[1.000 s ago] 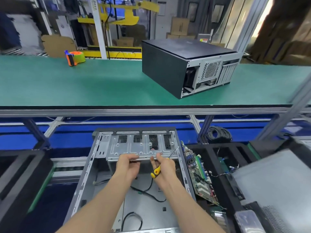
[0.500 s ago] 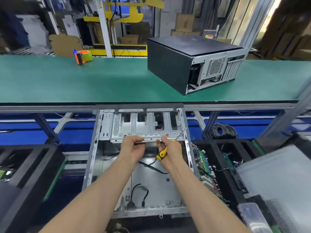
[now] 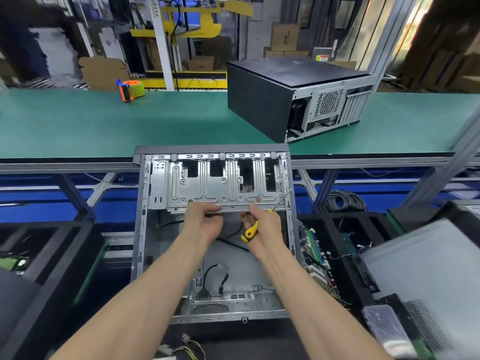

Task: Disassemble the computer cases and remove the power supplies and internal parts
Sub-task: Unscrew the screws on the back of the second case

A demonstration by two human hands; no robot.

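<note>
An open, stripped computer case point(image 3: 141, 229) lies in front of me, its far end resting at the edge of the green conveyor belt point(image 3: 104, 120). Its silver drive cage point(image 3: 223, 185) spans the far end. My left hand point(image 3: 205, 222) grips the cage's near edge. Beside it my right hand point(image 3: 265, 224) grips the same edge while holding a yellow-and-black screwdriver point(image 3: 250, 229), whose shaft points up to the right. Loose black cables point(image 3: 207, 276) lie on the case floor. A second, closed black computer case point(image 3: 280, 100) sits on the belt at the far right.
An orange-and-green tape dispenser point(image 3: 131, 90) stands on the belt at the far left. A removed motherboard point(image 3: 317, 258) leans in a black bin point(image 3: 363, 229) to the right, next to a grey side panel point(image 3: 426, 276). Another black bin point(image 3: 39, 255) sits at the left. Coiled cable point(image 3: 342, 201) hangs under the belt.
The open case has moved away from me and up, both hands holding its drive cage; its far end now reaches the belt edge.
</note>
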